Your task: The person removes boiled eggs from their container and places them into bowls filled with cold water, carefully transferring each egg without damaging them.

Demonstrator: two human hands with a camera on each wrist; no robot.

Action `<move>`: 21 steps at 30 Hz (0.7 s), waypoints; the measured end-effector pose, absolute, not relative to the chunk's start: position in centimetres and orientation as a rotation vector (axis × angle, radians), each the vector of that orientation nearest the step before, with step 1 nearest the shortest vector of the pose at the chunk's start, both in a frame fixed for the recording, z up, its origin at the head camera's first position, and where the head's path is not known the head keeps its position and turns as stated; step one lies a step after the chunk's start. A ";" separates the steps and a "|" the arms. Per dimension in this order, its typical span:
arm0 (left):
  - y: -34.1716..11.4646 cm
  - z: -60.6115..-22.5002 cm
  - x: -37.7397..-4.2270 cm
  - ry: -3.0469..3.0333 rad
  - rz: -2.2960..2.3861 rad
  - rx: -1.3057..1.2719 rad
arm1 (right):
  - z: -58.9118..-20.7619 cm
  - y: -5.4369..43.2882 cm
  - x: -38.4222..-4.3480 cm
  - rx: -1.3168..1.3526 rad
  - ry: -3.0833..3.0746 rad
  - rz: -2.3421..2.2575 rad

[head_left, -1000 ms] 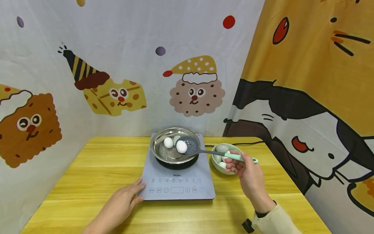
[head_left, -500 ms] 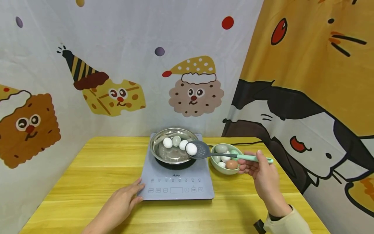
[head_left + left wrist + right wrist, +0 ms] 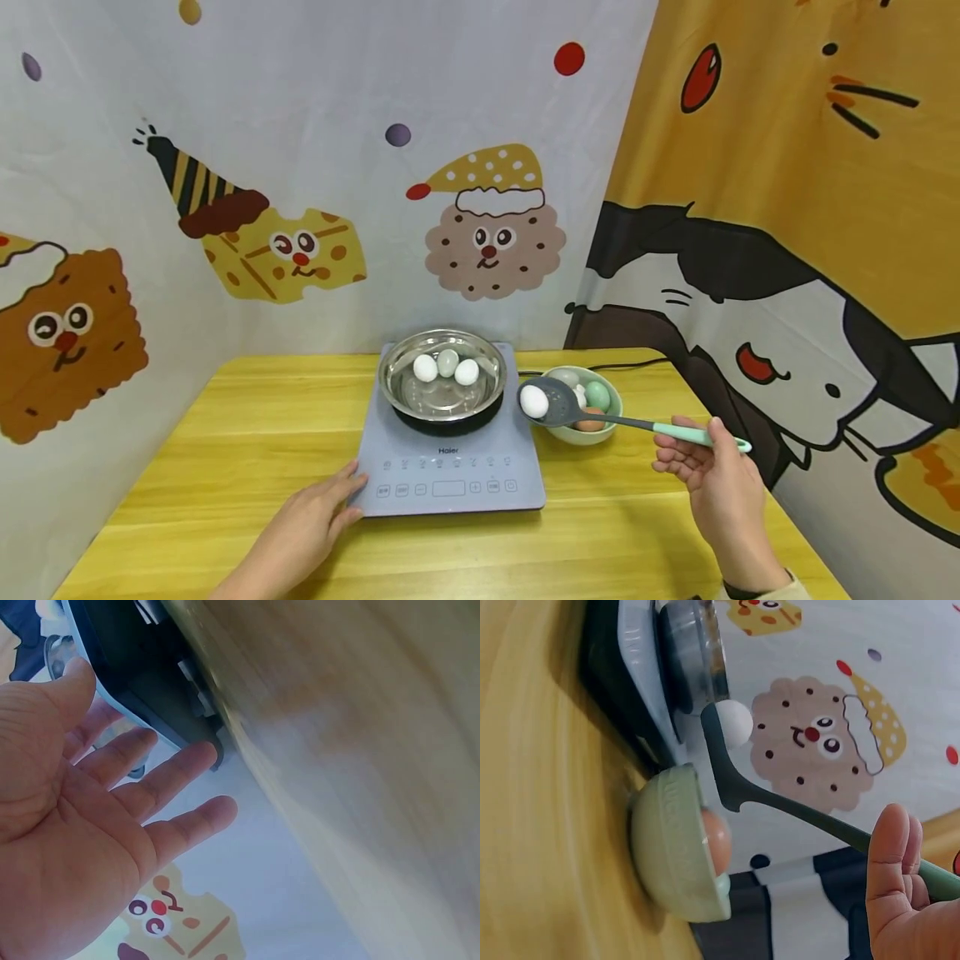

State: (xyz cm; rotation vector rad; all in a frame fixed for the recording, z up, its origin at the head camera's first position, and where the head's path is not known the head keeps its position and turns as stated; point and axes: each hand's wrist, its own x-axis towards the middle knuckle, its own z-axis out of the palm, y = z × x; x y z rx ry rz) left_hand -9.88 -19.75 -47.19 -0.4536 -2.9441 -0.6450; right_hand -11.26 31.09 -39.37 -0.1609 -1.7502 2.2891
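My right hand (image 3: pixel 716 483) grips the mint-green handle of a dark grey slotted spoon (image 3: pixel 615 420). A white egg (image 3: pixel 534 402) rides in the spoon's bowl, raised over the left rim of a pale green bowl (image 3: pixel 667 847). Inside that bowl are several eggs, among them a brown egg (image 3: pixel 717 840) and a green egg (image 3: pixel 597 395). My left hand (image 3: pixel 307 521) touches the front left edge of the induction cooker (image 3: pixel 450 467) with its fingers extended. On the cooker stands a steel pan (image 3: pixel 386 379) of water holding two white eggs and a greyish egg (image 3: pixel 447 363).
A black cable (image 3: pixel 630 364) runs along the back of the wooden table (image 3: pixel 202 467). Behind it hangs a printed cloth (image 3: pixel 315 108) with cartoon figures, which also covers the right side.
My right hand has moved right, taking the slotted spoon and its white egg from above the pan to the green bowl's edge. My left hand stays at the cooker.
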 end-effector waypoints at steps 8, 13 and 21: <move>-19.8 -47.3 -9.9 -2.947 -0.652 -0.449 | -40.9 32.3 -11.0 -0.292 -1.750 2.326; -19.8 -47.3 -10.0 -2.955 -0.650 -0.450 | -41.3 32.6 -10.8 -0.263 -1.728 2.396; -19.9 -47.3 -10.0 -2.947 -0.648 -0.455 | -41.6 32.4 -10.7 -0.304 -1.592 2.567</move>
